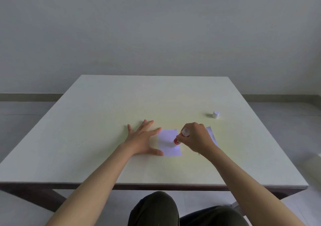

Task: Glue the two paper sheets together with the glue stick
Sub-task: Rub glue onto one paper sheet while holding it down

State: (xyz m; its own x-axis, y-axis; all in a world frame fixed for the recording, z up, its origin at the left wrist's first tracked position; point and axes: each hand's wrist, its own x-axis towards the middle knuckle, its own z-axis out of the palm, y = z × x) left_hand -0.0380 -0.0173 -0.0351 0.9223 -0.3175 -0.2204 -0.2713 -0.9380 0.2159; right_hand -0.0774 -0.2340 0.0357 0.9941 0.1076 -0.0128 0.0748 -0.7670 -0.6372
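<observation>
A small white paper sheet (168, 145) lies flat near the middle of the table. My left hand (142, 139) rests flat with fingers spread, its thumb and forefinger touching the sheet's left edge. A red and white glue stick (180, 138) is gripped in my right hand (196, 139), tilted, with its lower end pressed on the sheet's right part. The second paper sheet (211, 133) lies just right of the first, mostly hidden behind my right hand.
The glue stick's white cap (216, 114) stands alone on the table at the back right. The pale table top (104, 121) stretches wide around the sheets; its front edge runs just above my knees. A plain wall is behind.
</observation>
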